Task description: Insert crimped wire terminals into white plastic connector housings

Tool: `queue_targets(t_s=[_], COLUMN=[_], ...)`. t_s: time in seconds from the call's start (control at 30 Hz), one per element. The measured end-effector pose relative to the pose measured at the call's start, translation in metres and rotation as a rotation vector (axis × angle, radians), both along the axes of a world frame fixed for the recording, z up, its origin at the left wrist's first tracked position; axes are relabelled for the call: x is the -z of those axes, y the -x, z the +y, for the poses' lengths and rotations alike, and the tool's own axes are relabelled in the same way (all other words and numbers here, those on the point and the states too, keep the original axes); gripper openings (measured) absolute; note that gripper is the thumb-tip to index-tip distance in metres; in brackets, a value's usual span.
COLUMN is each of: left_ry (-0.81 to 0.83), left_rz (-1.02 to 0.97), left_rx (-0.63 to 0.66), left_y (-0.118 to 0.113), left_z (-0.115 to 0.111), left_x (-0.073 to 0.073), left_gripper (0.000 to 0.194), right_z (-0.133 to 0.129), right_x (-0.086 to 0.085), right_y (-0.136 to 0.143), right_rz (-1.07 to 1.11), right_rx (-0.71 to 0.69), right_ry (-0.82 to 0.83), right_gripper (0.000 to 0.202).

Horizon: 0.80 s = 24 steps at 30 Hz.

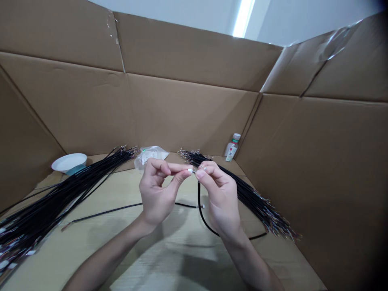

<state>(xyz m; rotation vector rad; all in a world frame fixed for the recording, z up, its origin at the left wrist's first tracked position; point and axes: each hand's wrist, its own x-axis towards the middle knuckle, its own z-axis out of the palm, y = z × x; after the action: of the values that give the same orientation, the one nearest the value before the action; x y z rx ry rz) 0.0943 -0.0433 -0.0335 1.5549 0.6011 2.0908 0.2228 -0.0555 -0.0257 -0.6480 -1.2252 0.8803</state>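
Note:
Between thumb and forefinger, my left hand [159,188] pinches a small white connector housing [190,170]. My right hand [222,198] is closed on the stripped wire end of a black cable [199,198], right beside the connector. Whether the wire tips sit inside the connector or only touch it, I cannot tell. The black cable hangs from my right fingers, curves behind the wrist and comes out on the right. Behind my left wrist a single black cable [112,210] with a white connector [202,206] at its right end lies on the surface.
A thick bundle of black cables [69,194] lies on the left, another cable bundle [245,188] on the right. A white bowl [69,162], a clear bag of white pieces [151,155] and a bottle [233,148] stand toward the back. Cardboard walls [194,113] enclose the surface.

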Motion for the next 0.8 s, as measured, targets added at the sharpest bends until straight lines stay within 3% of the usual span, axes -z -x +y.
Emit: queue_targets(t_s=[0.47, 0.67, 0.8], left_ry=[-0.048, 0.066, -0.038], left_rz=[0.109, 0.161, 0.249], left_rx=[-0.062, -0.146, -0.181], left_y=[0.008, 0.013, 0.019], left_z=[0.0, -0.001, 0.001], left_x=[-0.002, -0.003, -0.004], left_gripper=[0.041, 0.043, 0.045], right_z=[-0.002, -0.004, -0.009], right_x=[-0.004, -0.004, -0.009], right_y=[-0.002, 0.001, -0.002], right_rz=[-0.139, -0.206, -0.282], right_rx=[0.042, 0.167, 0.194], right_ry=[-0.03, -0.103, -0.118], right_gripper=[0.014, 0.009, 0.01])
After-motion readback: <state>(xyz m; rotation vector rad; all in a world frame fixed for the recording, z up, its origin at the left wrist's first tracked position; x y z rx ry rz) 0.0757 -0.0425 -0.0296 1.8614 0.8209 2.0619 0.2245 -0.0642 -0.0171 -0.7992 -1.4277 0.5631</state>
